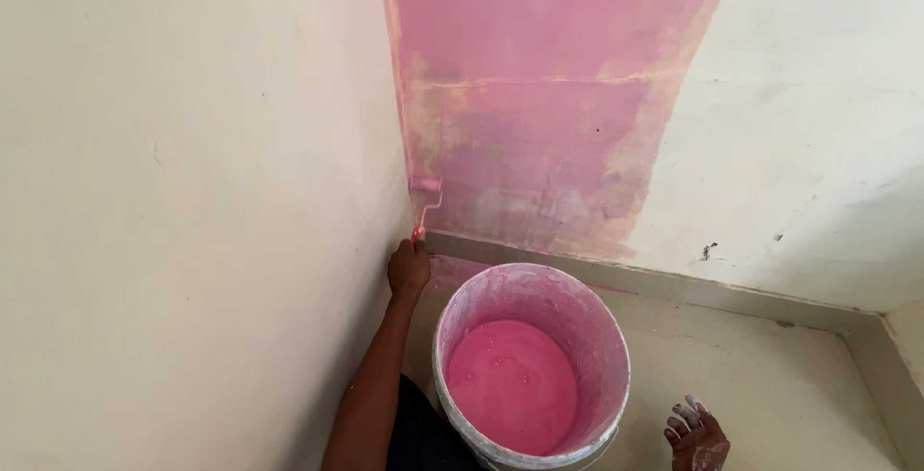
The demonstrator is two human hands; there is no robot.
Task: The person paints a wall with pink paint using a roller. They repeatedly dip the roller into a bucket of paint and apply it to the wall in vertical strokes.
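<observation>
My left hand (pixel 409 267) reaches into the corner of the room and grips the handle of a small paint roller (pixel 424 185). The roller's pink sleeve lies against the right-hand wall, right at the corner, low on a pink painted patch (pixel 539 96). A round bucket (pixel 460 309) with pink-smeared walls stands on the floor just right of my forearm, partly filled with pink paint (pixel 510 384). My right hand is out of view.
The left wall (pixel 192 192) and the rest of the right wall (pixel 808 144) are cream and unpainted. A grey skirting (pixel 693 290) runs along the floor. A bare, paint-flecked foot (pixel 697 437) rests on the pale floor right of the bucket.
</observation>
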